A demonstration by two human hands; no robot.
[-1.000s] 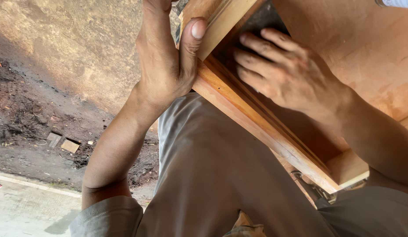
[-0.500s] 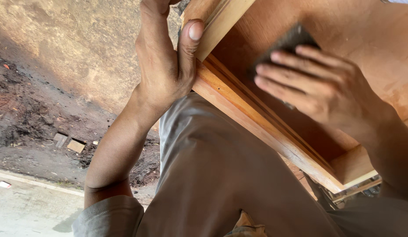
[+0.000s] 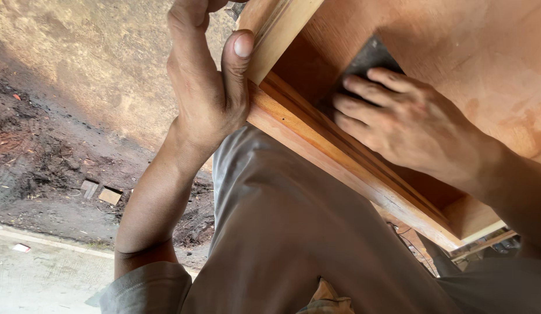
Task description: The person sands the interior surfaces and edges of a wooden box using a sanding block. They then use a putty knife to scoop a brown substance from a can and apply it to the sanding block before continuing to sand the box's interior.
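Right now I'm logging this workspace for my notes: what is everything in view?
Wooden panel: one, reddish-brown, upper right.
Wooden frame rail: one, orange-brown, along the panel's near edge, diagonal.
Sanding sheet: one, dark grey, flat on the panel under the fingers.
Small flat blocks: two or so, pale, on dark soil at left.
Ground: tan dirt above, dark soil below, pale slab at bottom left.
Trousers: grey, centre.
Left hand: grips the frame's corner, thumb on its edge.
Right hand: presses on the sanding sheet.
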